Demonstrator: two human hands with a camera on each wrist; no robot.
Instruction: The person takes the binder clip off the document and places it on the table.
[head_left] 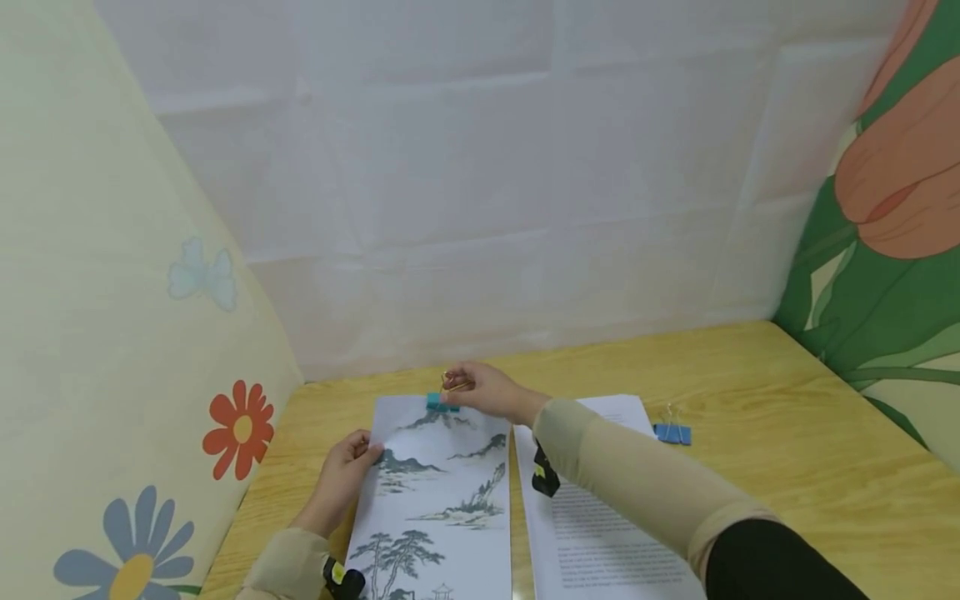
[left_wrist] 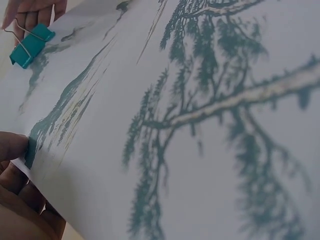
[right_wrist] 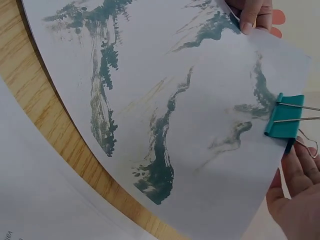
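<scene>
A sheet of paper (head_left: 480, 462) printed with ink-style mountains and trees stands out on the left side of the table. A teal binder clip (right_wrist: 286, 118) sits across its top edge, with its wire handles showing. My right hand (head_left: 491, 393) holds the clip by a wire handle at the top edge; some of its fingers are behind the clip in the right wrist view. My left hand (head_left: 337, 479) pinches the paper's left edge, thumb (left_wrist: 12, 145) on the printed face and the other fingers underneath.
To the right lies a stack of text-printed pages (head_left: 607, 517), partly under my right forearm. A blue binder clip (head_left: 672, 434) rests by its upper right corner. A white backdrop (head_left: 480, 183) and patterned side panels border the wooden table (head_left: 750, 400).
</scene>
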